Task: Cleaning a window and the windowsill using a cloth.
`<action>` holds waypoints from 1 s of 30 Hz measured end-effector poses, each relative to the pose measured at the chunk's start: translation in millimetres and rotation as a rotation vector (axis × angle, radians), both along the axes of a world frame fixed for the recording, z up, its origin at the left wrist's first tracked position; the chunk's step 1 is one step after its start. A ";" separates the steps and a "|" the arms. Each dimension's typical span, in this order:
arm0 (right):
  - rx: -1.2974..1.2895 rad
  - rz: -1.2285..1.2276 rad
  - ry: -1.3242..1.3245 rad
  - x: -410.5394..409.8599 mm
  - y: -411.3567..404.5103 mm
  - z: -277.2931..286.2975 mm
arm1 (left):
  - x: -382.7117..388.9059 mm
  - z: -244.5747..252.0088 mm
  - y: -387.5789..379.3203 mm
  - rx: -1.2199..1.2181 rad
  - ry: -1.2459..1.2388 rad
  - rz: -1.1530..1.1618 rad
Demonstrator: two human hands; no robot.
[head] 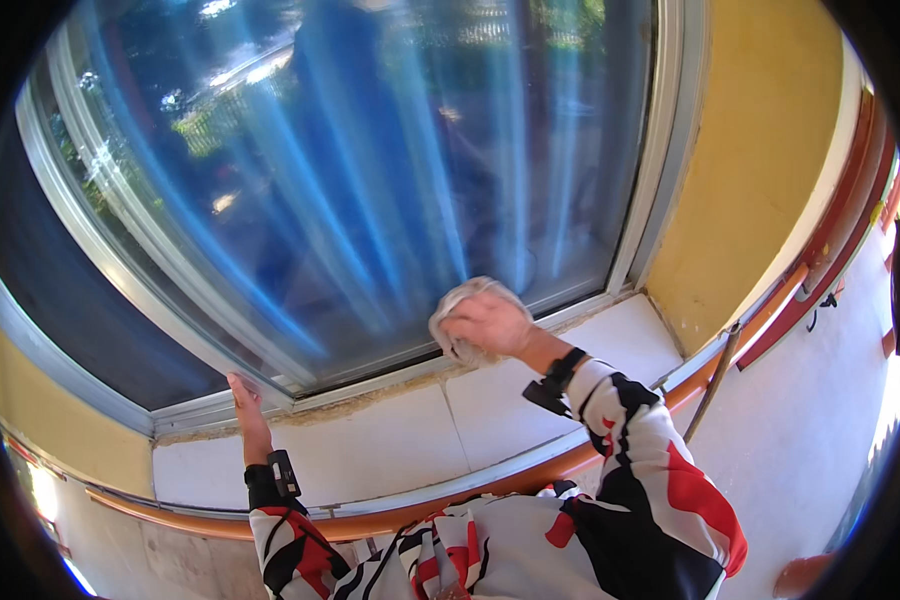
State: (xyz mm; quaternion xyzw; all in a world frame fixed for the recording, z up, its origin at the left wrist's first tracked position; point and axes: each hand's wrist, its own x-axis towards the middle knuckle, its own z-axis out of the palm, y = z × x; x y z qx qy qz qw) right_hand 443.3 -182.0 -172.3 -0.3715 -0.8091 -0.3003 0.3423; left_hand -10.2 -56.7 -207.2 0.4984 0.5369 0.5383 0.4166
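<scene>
My right hand [495, 324] presses a crumpled pale cloth [450, 346] against the lower edge of a glass window pane [390, 187]. Behind the glass hang blue curtains, and outdoor reflections lie over them. My left hand [247, 401] touches the lower corner of the metal sash frame [142, 300], its thumb side towards me. Whether its fingers curl around the frame is hidden. Both wrists wear black straps with small devices. Below the window runs a white tiled sill [375, 450], rough and brownish along the frame.
An orange handrail [390, 521] passes between my body and the sill. At the right, a thin stick [712, 382] leans by the rail. Yellow wall [757, 150] flanks the window. A dark opening [82, 285] lies left of the sash.
</scene>
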 end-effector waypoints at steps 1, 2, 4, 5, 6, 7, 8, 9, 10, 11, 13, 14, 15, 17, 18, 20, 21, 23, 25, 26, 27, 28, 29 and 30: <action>-0.031 -0.061 0.076 13.2 -4.0 1.3 | -6.2 -4.5 -1.2 -0.007 0.006 0.002; -0.062 -0.120 0.146 28.1 -8.2 12.9 | -5.9 -5.1 -3.5 -0.009 -0.004 0.021; 0.042 -0.337 0.225 59.7 -18.6 50.7 | 1.5 -6.9 -0.8 0.033 -0.016 -0.059; 0.238 -0.445 0.297 67.0 -20.1 77.9 | -0.4 -8.0 -0.4 0.026 -0.027 -0.037; 0.353 -0.405 0.417 79.7 -17.8 105.0 | 0.5 -5.8 -0.2 0.021 -0.035 -0.012; 0.436 -0.410 0.579 80.3 -14.8 132.5 | 1.7 -4.8 0.5 0.010 -0.025 -0.027; 0.591 -0.388 0.581 80.2 -5.9 160.7 | 0.1 -3.1 -1.7 0.001 -0.013 -0.040; 0.665 -0.392 0.598 73.7 2.4 186.6 | -0.5 -2.5 -3.5 -0.007 -0.020 -0.021; 0.681 -0.371 0.635 64.3 12.9 208.6 | 0.0 -1.0 -5.1 -0.016 -0.027 -0.017; 0.701 -0.359 0.667 53.6 21.3 225.5 | 5.5 0.7 -5.2 -0.025 -0.037 -0.025; 0.741 -0.343 0.555 20.1 41.5 241.9 | 17.7 10.7 -12.0 -0.024 -0.033 -0.036; 0.788 -0.335 0.448 1.9 49.9 246.3 | 24.5 14.6 -14.0 -0.016 -0.021 -0.056; 0.745 -0.285 0.392 -22.7 58.1 240.8 | 21.9 15.8 -16.8 -0.001 -0.031 -0.072; 0.624 -0.184 0.291 -68.1 65.5 212.8 | 16.5 17.8 -20.8 -0.003 -0.031 -0.031; 0.545 -0.142 0.236 -80.7 69.8 187.9 | 18.4 14.5 -17.0 -0.001 -0.034 -0.016; 0.044 -0.052 0.030 -98.0 72.8 131.4 | 12.3 6.3 -11.3 -0.014 -0.035 -0.006; 0.149 0.070 -0.016 -105.6 73.1 104.7 | 9.0 7.9 -10.9 -0.010 -0.033 0.001; 0.085 0.188 -0.174 -108.3 73.0 40.5 | 5.6 11.3 -9.5 -0.002 -0.023 -0.002; -0.058 0.170 -0.295 -86.7 71.8 -38.5 | 21.0 14.1 -3.0 -0.028 0.003 -0.012; -0.026 0.173 -0.299 -76.9 68.1 -69.0 | 25.2 15.6 -2.4 -0.018 0.004 -0.027; -0.021 0.182 -0.292 -83.2 56.4 -77.5 | 15.1 13.0 -7.8 0.032 0.047 -0.086; -0.376 0.181 -0.130 -87.8 43.0 -77.7 | 7.5 11.9 -14.1 0.085 0.088 -0.149; -0.724 0.175 0.039 -93.1 31.8 -74.1 | 2.9 5.5 -22.4 0.095 0.096 -0.147; -0.712 0.175 0.044 -98.6 23.4 -68.5 | 3.3 -8.1 -31.3 0.105 0.413 0.004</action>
